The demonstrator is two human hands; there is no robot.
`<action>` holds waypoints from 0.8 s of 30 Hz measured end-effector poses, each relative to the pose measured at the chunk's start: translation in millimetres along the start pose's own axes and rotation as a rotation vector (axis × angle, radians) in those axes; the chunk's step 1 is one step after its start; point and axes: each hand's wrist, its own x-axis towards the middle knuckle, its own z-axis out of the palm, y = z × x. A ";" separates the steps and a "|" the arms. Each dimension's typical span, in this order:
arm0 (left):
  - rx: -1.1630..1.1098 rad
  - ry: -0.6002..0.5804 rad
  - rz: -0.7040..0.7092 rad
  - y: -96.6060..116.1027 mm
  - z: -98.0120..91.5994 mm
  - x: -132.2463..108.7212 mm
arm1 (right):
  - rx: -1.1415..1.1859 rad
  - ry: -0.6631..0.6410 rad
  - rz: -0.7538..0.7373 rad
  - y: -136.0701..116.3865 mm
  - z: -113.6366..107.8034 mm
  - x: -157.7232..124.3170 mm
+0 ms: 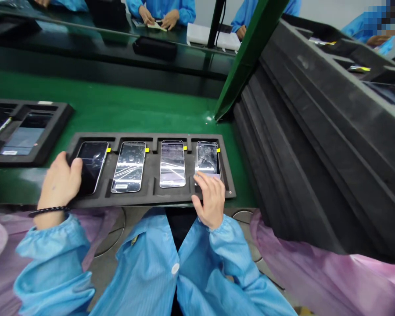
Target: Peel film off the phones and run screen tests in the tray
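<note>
A black foam tray [148, 180] lies at the green bench's front edge with smartphones in its compartments, each with a yellow tab at its upper right. My left hand [59, 182] closes around the tray's left end, its thumb beside the leftmost phone [94, 164], whose screen is dark. Some of that hand's fingers are hidden. My right hand [211, 197] is open over the lower part of the rightmost phone [206, 157], fingertips at its screen, thumb apart. Between my hands lie a second phone [129, 166] and a third phone [173, 163], its screen lit with text.
Another foam tray [52, 131] with phones sits at the left. A tall stack of black foam trays [303, 131] leans at the right beside a slanted green post [246, 61]. Across the bench, co-workers in blue sleeves [186, 11] handle things; a black case [154, 47] lies before them.
</note>
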 end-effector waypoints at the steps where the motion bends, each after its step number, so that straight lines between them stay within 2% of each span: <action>1: 0.007 -0.011 -0.027 -3.2 -0.9 -2.6 | 0.004 -0.008 -0.005 3.8 1.3 2.0; 5: 0.071 -0.001 -0.111 3.7 -2.8 -36.0 | 0.042 0.018 0.073 31.3 -2.8 25.5; 7: 0.117 -0.009 -0.139 11.5 -4.3 -59.6 | 0.063 0.019 0.142 34.7 -4.5 41.1; 9: 0.176 -0.058 -0.136 19.8 -4.6 -78.8 | 0.092 -0.042 0.124 23.5 -1.8 54.9; 11: 0.213 -0.081 -0.118 28.4 -1.8 -88.5 | 0.097 -0.149 0.022 1.5 6.6 65.7; 13: 0.223 -0.043 -0.078 37.3 4.9 -88.5 | 0.055 -0.260 -0.061 -22.0 19.9 73.9; 16: 0.249 0.029 -0.019 50.3 17.7 -79.8 | -0.033 -0.380 -0.067 -43.6 41.0 82.5; 19: 0.288 0.005 -0.030 60.1 25.1 -72.7 | -0.058 -0.413 -0.074 -46.3 52.5 86.7; 24: 0.329 -0.028 -0.137 67.5 25.5 -68.9 | -0.012 -0.434 -0.136 -38.3 52.4 85.2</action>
